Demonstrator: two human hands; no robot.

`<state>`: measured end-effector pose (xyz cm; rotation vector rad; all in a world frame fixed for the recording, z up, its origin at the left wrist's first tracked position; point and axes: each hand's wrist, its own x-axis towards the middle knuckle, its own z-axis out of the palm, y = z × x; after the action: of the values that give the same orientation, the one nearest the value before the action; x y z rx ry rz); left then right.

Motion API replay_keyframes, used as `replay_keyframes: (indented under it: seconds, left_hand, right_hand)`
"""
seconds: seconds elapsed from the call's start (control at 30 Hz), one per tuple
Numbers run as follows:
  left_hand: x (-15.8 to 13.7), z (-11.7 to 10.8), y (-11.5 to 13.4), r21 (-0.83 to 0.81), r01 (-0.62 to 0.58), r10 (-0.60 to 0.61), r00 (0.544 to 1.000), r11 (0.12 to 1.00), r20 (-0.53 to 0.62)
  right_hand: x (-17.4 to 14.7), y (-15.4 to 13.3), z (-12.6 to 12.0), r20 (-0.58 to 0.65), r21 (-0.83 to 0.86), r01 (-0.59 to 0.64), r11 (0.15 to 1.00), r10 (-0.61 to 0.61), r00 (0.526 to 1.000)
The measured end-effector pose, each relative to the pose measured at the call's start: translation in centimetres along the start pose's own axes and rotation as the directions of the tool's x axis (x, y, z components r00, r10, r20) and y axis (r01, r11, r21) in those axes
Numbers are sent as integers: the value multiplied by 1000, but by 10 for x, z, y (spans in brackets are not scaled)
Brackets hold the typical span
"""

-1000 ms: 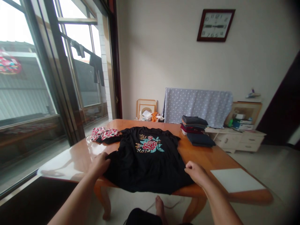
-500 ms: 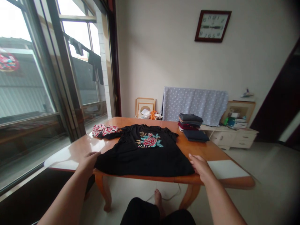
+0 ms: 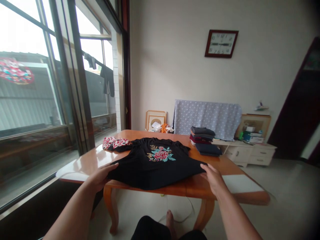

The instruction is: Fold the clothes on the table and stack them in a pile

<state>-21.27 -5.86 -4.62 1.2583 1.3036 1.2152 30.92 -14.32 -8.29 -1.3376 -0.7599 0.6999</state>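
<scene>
Black and rose-printed, the shirt [image 3: 160, 175] lies spread over the counter [image 3: 228, 166], its near corners pinched in the closed fingers of the left hand [image 3: 102, 176] and right hand [image 3: 212, 176], folded clothes [image 3: 203, 140] stacked at far right.

On the table [image 3: 215, 161] lie the shirt [image 3: 155, 173], another garment [image 3: 115, 143] to its left and stacked clothes [image 3: 203, 131] to its right.

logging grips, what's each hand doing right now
Left hand: closed, holding the black shirt by its near left corner.
Right hand: closed, holding its near right corner.
</scene>
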Motion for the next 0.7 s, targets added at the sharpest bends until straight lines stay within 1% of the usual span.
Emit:
replay_keyframes:
  seconds: [0.07, 0.1, 0.17, 0.23, 0.33, 0.37, 0.43, 0.5, 0.53, 0.6, 0.67, 0.7]
  left_hand:
    - [-5, 2, 18, -225, 7, 17, 994, 974, 105]
    - [-7, 2, 26, -331, -7, 54, 990, 944, 134]
    - [-12, 3, 40, -436, -63, 136, 981, 898, 138]
    - [-15, 8, 50, -447, -90, 170, 975, 890, 141]
    - [-14, 21, 59, -323, -57, 96, 990, 945, 107]
    - [-14, 26, 61, -283, -38, 73, 991, 958, 114]
    - [-14, 34, 64, -274, -27, 81, 979, 961, 188]
    - [-16, 37, 67, -345, -45, 141, 955, 937, 260]
    - [-18, 37, 68, -386, -54, 166, 950, 921, 265]
    - [-23, 33, 71, -466, -72, 191, 958, 882, 213]
    - [-26, 27, 75, -556, -101, 195, 974, 825, 113]
    - [-27, 25, 77, -600, -118, 188, 981, 791, 54]
  right_hand:
    - [5, -8, -3, -80, 160, -29, 987, 43, 996]
    - [8, -12, -6, -73, 219, -47, 975, 64, 995]
    - [11, -19, -10, 1, 304, -88, 949, 92, 996]
    - [11, -25, -11, 40, 327, -96, 940, 88, 995]
    - [7, -31, -5, -5, 258, -49, 965, 52, 999]
    - [5, -34, -1, 3, 242, -52, 969, 53, 999]
    - [-1, -40, 4, 78, 252, -83, 964, 65, 995]
    - [-7, -50, 5, 170, 298, -98, 949, 48, 984]
    - [-10, -55, 4, 198, 329, -88, 940, 22, 980]
    - [-16, -67, -2, 216, 397, -65, 915, -25, 976]
    - [-19, -78, -12, 174, 464, -53, 884, -32, 984]
    - [-19, -84, -16, 126, 494, -43, 868, -22, 992]
